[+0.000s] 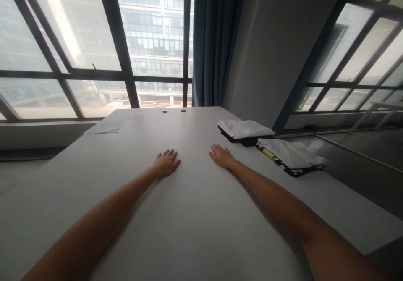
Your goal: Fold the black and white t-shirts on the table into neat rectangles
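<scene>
Resting hands: you have both palms down on the white table (189, 239), one to each side of its middle, with a gap between them.
Left hand (166, 162): lying flat, fingers fanned and stretched away from you, gripping nothing.
Right hand (221, 156): lying flat too, fingers extended forward and slightly inward, holding nothing.
Palm contact: for a good rest, let your weight spread evenly through both palms, wrists low, fingers loose, neither hand pressing harder than the other.
Table direction: it stretches out in front of you and under your arms, its long axis running from you towards the window (153, 24).
Nearer cloth (292, 153): folded, white on top, right of your right hand by the table's right edge; its patterned black, white and yellow edge faces left and towards you, and its long axis slants roughly along the table edge.
Farther cloth (247, 129): folded white over black, just beyond the nearer one; at this low, dim angle you can't tell whether they touch.
Papers (105, 123): lying flat near the table's far left edge, well apart from your left hand.
</scene>
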`<state>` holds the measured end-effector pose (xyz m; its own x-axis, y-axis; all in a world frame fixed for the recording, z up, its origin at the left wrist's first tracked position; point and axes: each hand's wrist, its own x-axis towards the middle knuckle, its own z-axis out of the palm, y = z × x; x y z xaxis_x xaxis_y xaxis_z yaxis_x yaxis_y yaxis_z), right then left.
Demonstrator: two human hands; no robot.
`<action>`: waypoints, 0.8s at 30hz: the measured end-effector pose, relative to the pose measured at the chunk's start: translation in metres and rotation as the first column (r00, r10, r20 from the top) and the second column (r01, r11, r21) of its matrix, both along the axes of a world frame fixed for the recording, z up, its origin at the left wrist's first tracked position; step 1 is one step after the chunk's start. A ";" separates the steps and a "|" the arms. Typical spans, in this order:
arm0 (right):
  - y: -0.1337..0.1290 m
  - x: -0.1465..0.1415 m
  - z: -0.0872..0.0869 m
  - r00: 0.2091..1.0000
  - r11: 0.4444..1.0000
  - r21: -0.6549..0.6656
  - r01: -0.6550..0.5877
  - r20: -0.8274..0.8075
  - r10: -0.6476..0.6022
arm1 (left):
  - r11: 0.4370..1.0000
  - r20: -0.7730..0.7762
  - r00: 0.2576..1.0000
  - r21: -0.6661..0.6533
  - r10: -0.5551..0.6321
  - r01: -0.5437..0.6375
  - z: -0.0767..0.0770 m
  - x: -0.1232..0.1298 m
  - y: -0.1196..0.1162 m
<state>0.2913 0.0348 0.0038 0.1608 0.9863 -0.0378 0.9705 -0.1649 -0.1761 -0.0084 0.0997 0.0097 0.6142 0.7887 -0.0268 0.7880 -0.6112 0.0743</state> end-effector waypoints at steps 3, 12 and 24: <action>0.020 -0.021 -0.001 1.000 1.000 0.012 0.013 -0.010 -0.013 | 0.998 0.008 0.998 0.014 0.060 -0.060 -0.001 0.023 0.010; 0.044 -0.049 -0.002 0.988 0.988 0.083 -0.134 -0.061 0.139 | 0.987 0.094 0.985 0.066 0.143 -0.149 -0.010 0.044 0.017; 0.039 -0.047 0.001 0.979 0.981 0.063 -0.183 -0.076 0.188 | 0.950 0.133 0.946 0.062 0.297 -0.307 -0.004 0.044 -0.007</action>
<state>0.2438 0.0733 0.0047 -0.0266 0.9996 0.0128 0.9654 0.0290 -0.2590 0.0361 0.0932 0.0062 0.3419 0.9339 0.1043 0.9246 -0.3542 0.1403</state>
